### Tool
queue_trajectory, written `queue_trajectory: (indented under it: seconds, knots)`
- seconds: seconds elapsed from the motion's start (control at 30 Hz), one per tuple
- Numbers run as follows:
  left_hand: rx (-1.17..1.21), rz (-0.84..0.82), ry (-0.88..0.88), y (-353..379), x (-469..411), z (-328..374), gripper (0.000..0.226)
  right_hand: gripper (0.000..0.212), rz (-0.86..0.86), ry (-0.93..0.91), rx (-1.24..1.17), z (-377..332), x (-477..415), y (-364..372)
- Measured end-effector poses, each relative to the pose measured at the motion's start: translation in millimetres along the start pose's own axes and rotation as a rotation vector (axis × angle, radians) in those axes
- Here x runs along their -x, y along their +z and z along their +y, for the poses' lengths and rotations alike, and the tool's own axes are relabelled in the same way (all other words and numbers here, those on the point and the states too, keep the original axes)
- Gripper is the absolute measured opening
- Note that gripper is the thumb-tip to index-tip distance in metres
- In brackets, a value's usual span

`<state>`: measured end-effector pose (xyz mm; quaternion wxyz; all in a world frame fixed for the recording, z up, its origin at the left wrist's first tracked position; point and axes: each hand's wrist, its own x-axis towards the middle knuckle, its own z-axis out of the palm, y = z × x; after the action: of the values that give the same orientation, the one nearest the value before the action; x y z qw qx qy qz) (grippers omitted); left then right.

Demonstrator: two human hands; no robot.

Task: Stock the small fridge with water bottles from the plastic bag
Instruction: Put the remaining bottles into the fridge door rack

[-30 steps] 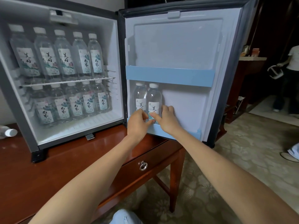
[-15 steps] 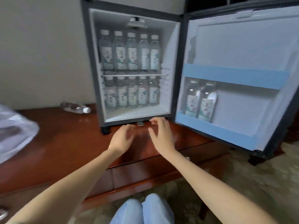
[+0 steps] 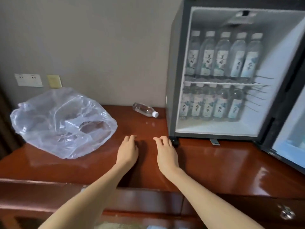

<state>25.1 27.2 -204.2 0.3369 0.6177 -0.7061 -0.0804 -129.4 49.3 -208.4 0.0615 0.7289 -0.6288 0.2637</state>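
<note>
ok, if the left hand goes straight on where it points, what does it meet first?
Probably the bottle lying on the desk beside the fridge. The left hand's height above the desk is unclear.

- You've got a glossy reddish-brown wooden desk (image 3: 214, 162) carrying everything.
- On your left, a crumpled clear plastic bag (image 3: 62, 123) sits on it.
- At the back, a clear plastic water bottle with a white cap (image 3: 145, 109) lies on its side, just beside the fridge.
- On the right stands a small grey fridge (image 3: 171, 80), door open.
</note>
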Motion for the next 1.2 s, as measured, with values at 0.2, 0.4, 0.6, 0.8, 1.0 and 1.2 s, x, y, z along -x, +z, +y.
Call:
queue_trajectory:
  seconds: [0.2, 0.4, 0.6, 0.8, 1.0, 1.2]
  knots:
    - [0.008, 0.051, -0.019, 26.0, -76.4, -21.1, 0.048, 0.051, 0.011, 0.039, -0.020, -7.8, -84.1, 50.0]
    - [-0.004, 0.052, -0.012, 50.5, -153.0, -35.0, 0.051, 0.061, 0.037, 0.089, 0.027, 0.5, -160.5, 87.9]
    - [-0.027, 0.094, 0.031, 79.0, -207.7, -49.9, 0.052, 0.068, 0.047, 0.251, 0.084, 15.1, -223.6, 122.9]
    - [-0.037, 0.105, 0.034, 81.6, -219.0, -49.9, 0.058, 0.053, 0.085, 0.323, 0.101, 15.2, -238.7, 127.8]
    - [0.015, 0.159, 0.119, 72.4, -196.5, -40.8, 0.062, 0.055, 0.047, 0.280, 0.103, 8.1, -217.4, 115.4]
    - [0.031, 0.155, 0.167, 63.1, -159.0, -27.6, 0.054, 0.057, 0.014, 0.228, 0.100, 3.8, -172.2, 91.9]
